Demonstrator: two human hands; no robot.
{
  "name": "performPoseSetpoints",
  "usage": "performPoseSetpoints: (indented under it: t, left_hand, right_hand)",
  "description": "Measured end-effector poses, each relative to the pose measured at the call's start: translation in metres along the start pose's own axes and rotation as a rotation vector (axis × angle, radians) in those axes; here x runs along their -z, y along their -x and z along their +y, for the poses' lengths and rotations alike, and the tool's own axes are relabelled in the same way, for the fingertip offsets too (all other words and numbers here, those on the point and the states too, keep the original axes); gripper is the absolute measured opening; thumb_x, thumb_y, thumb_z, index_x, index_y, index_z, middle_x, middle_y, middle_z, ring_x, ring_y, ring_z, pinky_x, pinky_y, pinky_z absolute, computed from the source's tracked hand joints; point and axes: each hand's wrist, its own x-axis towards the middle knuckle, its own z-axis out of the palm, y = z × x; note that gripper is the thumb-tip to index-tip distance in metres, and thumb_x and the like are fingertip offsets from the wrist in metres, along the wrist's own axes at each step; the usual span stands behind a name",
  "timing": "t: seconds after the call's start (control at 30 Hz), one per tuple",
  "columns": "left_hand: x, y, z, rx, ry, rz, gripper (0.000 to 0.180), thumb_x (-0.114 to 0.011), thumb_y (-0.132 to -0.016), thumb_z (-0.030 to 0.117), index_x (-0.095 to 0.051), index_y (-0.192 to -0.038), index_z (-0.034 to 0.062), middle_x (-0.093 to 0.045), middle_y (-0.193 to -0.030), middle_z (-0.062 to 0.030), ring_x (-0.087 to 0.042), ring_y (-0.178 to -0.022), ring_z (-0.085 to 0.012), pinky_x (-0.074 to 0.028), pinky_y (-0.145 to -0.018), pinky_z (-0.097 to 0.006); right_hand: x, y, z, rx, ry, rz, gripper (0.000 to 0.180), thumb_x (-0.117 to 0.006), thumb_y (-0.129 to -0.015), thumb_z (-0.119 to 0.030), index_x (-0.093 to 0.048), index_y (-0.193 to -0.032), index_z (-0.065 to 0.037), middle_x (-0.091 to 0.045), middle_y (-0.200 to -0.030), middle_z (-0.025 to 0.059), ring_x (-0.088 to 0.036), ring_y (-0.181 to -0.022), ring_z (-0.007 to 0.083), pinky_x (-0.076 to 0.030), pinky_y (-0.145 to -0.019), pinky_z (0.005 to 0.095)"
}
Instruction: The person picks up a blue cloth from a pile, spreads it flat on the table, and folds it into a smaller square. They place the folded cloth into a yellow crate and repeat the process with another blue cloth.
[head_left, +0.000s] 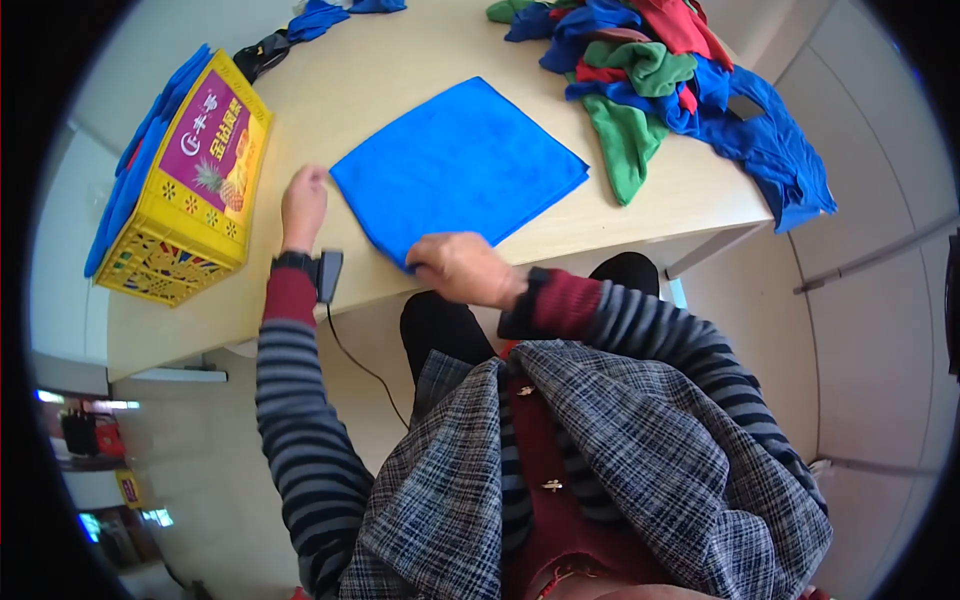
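The blue microfibre cloth (458, 165) is lying flat and square on the light wooden table (400, 60), with the right hand (458, 268) pinching its near corner and the left hand (303, 200) resting open at the left corner, not gripping. I'd say keep that left corner pinned and match edges carefully so the fold stays crisp, away from the pile of coloured cloths (660, 75).

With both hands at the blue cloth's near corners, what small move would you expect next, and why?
Probably a fold: lifting the near edge away over the far half. The blue cloth lies flat and square on the table, the left hand at its left corner, the right hand on its nearest corner. Folded blue cloths already fill the yellow crate.
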Motion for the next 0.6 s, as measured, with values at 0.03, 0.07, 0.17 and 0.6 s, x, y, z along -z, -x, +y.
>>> performPoseSetpoints:
  t: [0.03, 0.07, 0.17, 0.6]
  left_hand:
    - [-0.011, 0.024, 0.026, 0.011, 0.151, -0.058, 0.016, -0.06, -0.096, 0.009, -0.066, -0.11, 0.0023, -0.071, -0.104, -0.0145, -0.068, -0.1, -0.0264, -0.052, -0.089, -0.037]
    - [-0.014, 0.05, 0.052, -0.029, 0.207, -0.088, 0.017, -0.061, -0.097, 0.011, -0.066, -0.11, 0.001, -0.07, -0.104, -0.0139, -0.068, -0.1, -0.0254, -0.052, -0.09, -0.036]
    - [-0.007, 0.123, 0.11, -0.112, 0.324, -0.171, 0.02, -0.062, -0.098, 0.014, -0.064, -0.11, -0.0024, -0.068, -0.11, -0.0164, -0.066, -0.106, -0.0282, -0.05, -0.094, -0.037]
    - [-0.024, 0.204, 0.141, -0.404, -0.272, -0.041, 0.039, -0.074, -0.08, 0.004, -0.064, -0.117, 0.0012, -0.063, -0.126, -0.016, -0.059, -0.119, -0.035, -0.042, -0.11, -0.052]
  right_hand:
    - [-0.014, 0.006, 0.009, -0.056, -0.037, -0.017, 0.014, -0.065, -0.085, -0.008, -0.069, -0.098, -0.008, -0.067, -0.09, 0.0134, -0.068, -0.087, 0.0346, -0.055, -0.074, 0.0451]
    - [-0.016, 0.008, 0.011, -0.077, -0.035, -0.002, 0.014, -0.065, -0.085, -0.008, -0.069, -0.098, -0.008, -0.067, -0.09, 0.0134, -0.068, -0.087, 0.0346, -0.055, -0.074, 0.0451]
    - [-0.017, 0.007, 0.001, -0.097, -0.017, -0.166, 0.012, -0.066, -0.086, -0.01, -0.07, -0.097, -0.01, -0.069, -0.089, 0.012, -0.068, -0.085, 0.0344, -0.055, -0.073, 0.0439]
    - [0.117, 0.069, 0.097, -0.284, 0.397, 0.221, 0.023, -0.068, -0.087, -0.006, -0.069, -0.11, -0.008, -0.066, -0.109, 0.0136, -0.062, -0.109, 0.0338, -0.052, -0.092, 0.0404]
